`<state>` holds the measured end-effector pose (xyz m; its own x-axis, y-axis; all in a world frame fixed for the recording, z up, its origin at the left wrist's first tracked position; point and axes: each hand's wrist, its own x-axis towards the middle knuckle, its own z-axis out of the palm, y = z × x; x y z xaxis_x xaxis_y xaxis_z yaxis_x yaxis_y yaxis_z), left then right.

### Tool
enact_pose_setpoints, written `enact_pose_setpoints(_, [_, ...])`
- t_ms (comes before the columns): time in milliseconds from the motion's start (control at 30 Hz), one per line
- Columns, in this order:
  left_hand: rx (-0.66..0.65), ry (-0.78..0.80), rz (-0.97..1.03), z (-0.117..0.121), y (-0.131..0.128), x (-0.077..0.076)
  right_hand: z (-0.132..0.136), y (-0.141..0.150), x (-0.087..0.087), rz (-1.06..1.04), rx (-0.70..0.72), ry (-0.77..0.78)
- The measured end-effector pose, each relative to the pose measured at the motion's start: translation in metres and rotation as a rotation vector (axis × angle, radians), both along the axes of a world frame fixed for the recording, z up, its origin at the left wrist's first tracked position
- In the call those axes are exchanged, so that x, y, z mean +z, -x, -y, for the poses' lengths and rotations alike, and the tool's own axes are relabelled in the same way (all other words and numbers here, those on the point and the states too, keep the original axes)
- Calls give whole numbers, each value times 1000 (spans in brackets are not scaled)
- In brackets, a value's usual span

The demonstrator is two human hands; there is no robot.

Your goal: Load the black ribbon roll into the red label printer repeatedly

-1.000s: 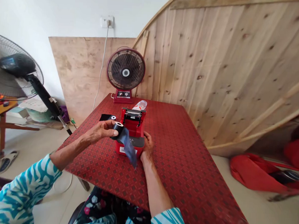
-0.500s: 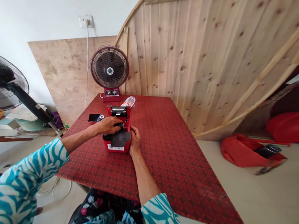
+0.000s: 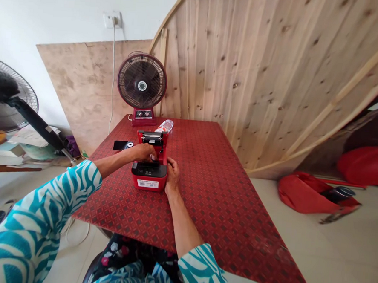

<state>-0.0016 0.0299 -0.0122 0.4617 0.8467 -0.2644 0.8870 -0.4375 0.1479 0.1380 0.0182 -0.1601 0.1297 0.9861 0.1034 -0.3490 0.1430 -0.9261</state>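
A small red-and-black label printer (image 3: 148, 184) stands on the table with its lid (image 3: 152, 138) raised. My left hand (image 3: 145, 152) reaches into its open bay, fingers bent and closed; their tips, and whatever they hold, are hidden. Dark material shows beneath them in the bay. Against the printer's right side, my right hand (image 3: 173, 174) grips the body. A second black ribbon roll (image 3: 130, 145), with a white core and a loose black strip, lies left of the printer.
A plastic bottle (image 3: 166, 126) lies behind the printer, near a dark red table fan (image 3: 142, 86). The patterned red table (image 3: 223, 212) has a wooden panel behind it. At left stands a floor fan (image 3: 33, 121); a red bag (image 3: 296, 193) rests on the floor at right.
My left hand carried a black ribbon roll from above the printer's front left into its bay. The strip draped over the front is out of sight. My right hand stays at the printer's side.
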Motion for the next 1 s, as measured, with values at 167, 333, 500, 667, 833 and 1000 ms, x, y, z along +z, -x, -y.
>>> enact_pose_setpoints(167, [-66, -3, 99, 8, 8, 3, -1, -1, -3, 5, 8, -18])
enact_pose_setpoints(333, [-25, -183, 322, 32, 20, 9, -1, 0, -2, -9, 6, 11])
enact_pose_setpoints(500, [162, -311, 492, 59, 49, 0, 1, 0, -1, -3, 1, 18])
enact_pose_setpoints(667, [359, -259, 676, 72, 72, -28, 0, -2, -1, -5, 0, 32])
enact_pose_setpoints(833, [563, -159, 983, 71, 63, -52, -1, -3, -3, 0, 2, 63])
enact_pose_setpoints(1000, [706, -148, 1225, 76, 48, -63, 1, -5, -5, -1, 28, 36])
